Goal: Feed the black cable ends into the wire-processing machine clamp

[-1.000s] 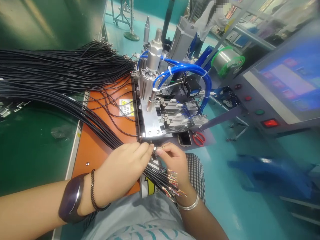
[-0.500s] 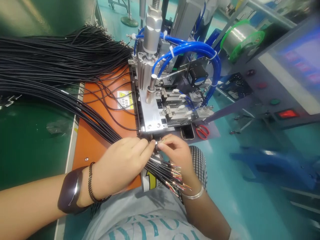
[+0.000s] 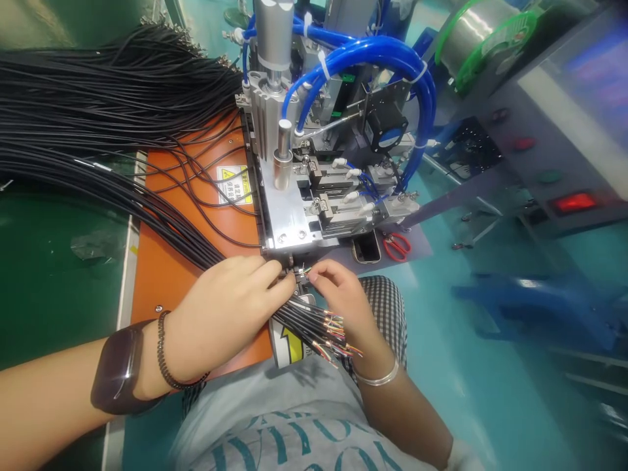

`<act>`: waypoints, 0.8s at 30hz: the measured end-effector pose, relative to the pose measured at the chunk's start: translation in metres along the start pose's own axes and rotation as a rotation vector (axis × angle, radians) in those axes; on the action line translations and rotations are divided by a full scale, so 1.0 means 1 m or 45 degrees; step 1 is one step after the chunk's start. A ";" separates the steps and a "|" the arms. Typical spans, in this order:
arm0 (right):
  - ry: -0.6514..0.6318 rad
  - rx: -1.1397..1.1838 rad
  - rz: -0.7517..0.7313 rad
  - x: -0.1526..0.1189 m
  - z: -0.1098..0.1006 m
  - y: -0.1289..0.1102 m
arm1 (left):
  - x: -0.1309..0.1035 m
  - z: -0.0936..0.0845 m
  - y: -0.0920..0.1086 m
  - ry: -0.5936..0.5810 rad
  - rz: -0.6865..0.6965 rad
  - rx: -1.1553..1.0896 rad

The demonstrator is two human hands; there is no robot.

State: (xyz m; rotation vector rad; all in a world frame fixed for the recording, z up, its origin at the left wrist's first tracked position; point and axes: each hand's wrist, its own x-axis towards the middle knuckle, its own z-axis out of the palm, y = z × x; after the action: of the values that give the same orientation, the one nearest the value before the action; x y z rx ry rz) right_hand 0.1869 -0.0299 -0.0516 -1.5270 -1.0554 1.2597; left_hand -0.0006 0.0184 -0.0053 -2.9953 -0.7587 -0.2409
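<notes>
Thin wires [image 3: 305, 269] at the right fingers [image 3: 322, 266]

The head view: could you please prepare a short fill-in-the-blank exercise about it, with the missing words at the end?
1. The cables passing under the left hand are ____ in colour.
2. The right hand has a bangle at its wrist, while the dark watch is on the ____ arm.
3. Beside the phone lies a tool with handles coloured ____.
4. The wire spool has rims coloured ____.
Missing words: black; left; red; green.
</notes>
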 end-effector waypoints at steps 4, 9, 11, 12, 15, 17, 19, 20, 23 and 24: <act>-0.007 0.004 0.056 0.001 0.002 -0.001 | -0.001 0.003 -0.001 0.019 0.001 0.014; 0.008 -0.011 0.057 0.003 0.002 -0.001 | -0.001 0.002 -0.001 0.003 0.000 0.035; -0.001 0.004 0.059 0.004 0.002 0.000 | 0.000 0.001 -0.001 -0.004 -0.004 0.046; -0.008 0.014 0.060 0.004 0.002 0.000 | 0.001 0.001 0.000 -0.009 -0.005 0.051; -0.021 0.027 0.053 0.005 0.002 0.003 | 0.001 0.001 0.001 0.002 -0.002 0.054; -0.019 0.030 0.043 0.005 0.002 0.004 | 0.001 0.001 0.002 0.020 -0.004 0.057; -0.011 0.032 0.030 0.006 0.002 0.006 | 0.001 0.001 0.003 0.025 -0.005 0.069; -0.009 0.031 0.024 0.006 0.002 0.007 | 0.001 0.001 0.003 0.021 -0.005 0.077; -0.004 0.025 0.015 0.007 0.003 0.009 | 0.002 0.001 0.004 0.011 0.000 0.092; -0.005 0.022 0.016 0.007 0.003 0.010 | 0.002 0.001 0.004 0.010 0.001 0.096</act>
State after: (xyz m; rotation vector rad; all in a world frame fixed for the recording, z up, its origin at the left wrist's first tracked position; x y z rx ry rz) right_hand 0.1853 -0.0257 -0.0629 -1.5210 -1.0368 1.2778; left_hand 0.0034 0.0159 -0.0058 -2.9223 -0.7490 -0.2183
